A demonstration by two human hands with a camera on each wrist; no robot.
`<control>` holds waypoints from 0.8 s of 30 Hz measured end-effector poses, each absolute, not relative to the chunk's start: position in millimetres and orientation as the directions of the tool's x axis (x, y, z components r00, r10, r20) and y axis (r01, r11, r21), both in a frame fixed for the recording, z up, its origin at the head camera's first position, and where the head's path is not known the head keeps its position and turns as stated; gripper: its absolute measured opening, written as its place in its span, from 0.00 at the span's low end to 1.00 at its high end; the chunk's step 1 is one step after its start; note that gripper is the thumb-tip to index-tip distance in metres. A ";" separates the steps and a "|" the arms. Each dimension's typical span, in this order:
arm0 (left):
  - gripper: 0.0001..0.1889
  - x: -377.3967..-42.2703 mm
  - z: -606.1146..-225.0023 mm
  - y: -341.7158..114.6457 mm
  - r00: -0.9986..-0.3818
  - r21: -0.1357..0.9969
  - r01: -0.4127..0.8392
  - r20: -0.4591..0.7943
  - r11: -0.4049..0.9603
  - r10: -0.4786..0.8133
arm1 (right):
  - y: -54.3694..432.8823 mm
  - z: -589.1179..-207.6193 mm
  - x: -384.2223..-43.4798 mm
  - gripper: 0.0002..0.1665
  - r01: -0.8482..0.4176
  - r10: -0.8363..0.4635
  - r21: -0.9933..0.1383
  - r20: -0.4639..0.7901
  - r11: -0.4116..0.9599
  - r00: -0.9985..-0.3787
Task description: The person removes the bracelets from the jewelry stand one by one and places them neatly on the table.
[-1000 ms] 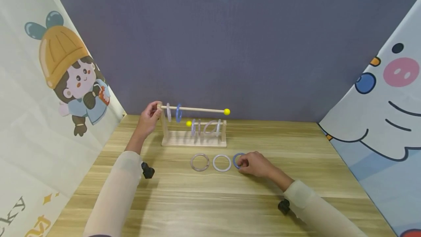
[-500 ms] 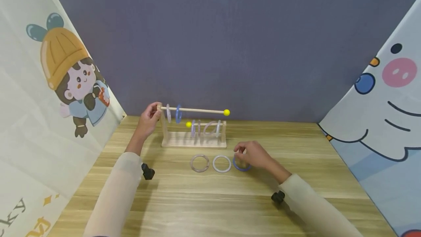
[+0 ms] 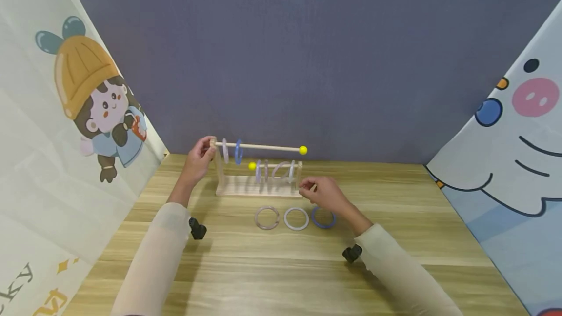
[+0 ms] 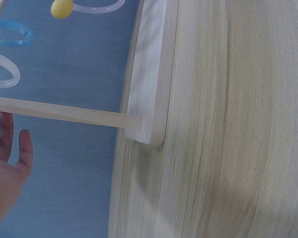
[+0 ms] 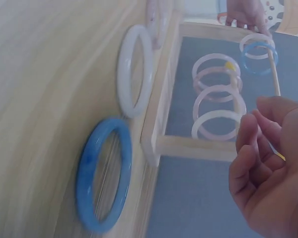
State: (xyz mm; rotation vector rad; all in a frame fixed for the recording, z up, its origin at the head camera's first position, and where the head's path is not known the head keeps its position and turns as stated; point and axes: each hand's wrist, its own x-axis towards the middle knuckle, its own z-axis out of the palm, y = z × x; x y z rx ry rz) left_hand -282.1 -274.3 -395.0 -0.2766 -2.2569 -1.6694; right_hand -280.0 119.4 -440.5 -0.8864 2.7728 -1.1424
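A wooden bangle stand (image 3: 241, 188) stands at the back of the table. My left hand (image 3: 198, 160) grips the top of its left post, thumb and fingers at the post end. On the upper rod (image 3: 272, 148) hang a pale bangle and a blue bangle; several pale bangles hang from the lower rod. Beside the shorter right post hovers my right hand (image 3: 327, 194), its fingers loosely bent and nothing between them. In the right wrist view those fingers (image 5: 246, 168) overlap that post's end. A blue bangle (image 3: 324, 227) lies on the table below this hand.
Left of the blue bangle lie a white bangle (image 3: 286, 219) and a brownish marbled bangle (image 3: 256, 218), in one row before the stand. Yellow balls cap the rod ends, such as the upper ball (image 3: 303, 150). A dark backdrop (image 3: 351, 87) rises behind the table.
My right hand has left the blue bangle on the table and moved up and left to the stand's right post. My left hand has stayed at the left post.
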 end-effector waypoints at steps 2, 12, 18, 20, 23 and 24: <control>0.21 -282.2 -395.8 -274.1 -0.930 0.890 0.339 0.365 0.305 -0.033 | 113.7 -439.8 -280.3 0.12 -0.499 -0.502 -0.667 0.210 0.553 -0.839; 0.20 -280.7 -394.7 -271.7 -0.928 0.885 0.345 0.372 0.313 -0.031 | 90.3 -431.7 -286.2 0.09 -0.479 -0.446 -0.731 0.265 0.485 -0.855; 0.20 -280.1 -393.5 -271.4 -0.927 0.885 0.347 0.374 0.311 -0.031 | 74.4 -427.3 -290.1 0.10 -0.490 -0.410 -0.737 0.310 0.467 -0.858; 0.20 -280.1 -393.4 -271.4 -0.927 0.884 0.346 0.374 0.313 -0.032 | 68.0 -425.5 -290.5 0.10 -0.489 -0.396 -0.742 0.321 0.459 -0.860; 0.20 -280.0 -393.8 -271.8 -0.926 0.881 0.347 0.377 0.322 -0.033 | 57.6 -422.3 -290.5 0.10 -0.487 -0.387 -0.754 0.330 0.441 -0.861; 0.20 -279.9 -393.9 -271.9 -0.925 0.879 0.349 0.378 0.324 -0.031 | 54.0 -421.7 -290.8 0.10 -0.488 -0.387 -0.758 0.332 0.433 -0.860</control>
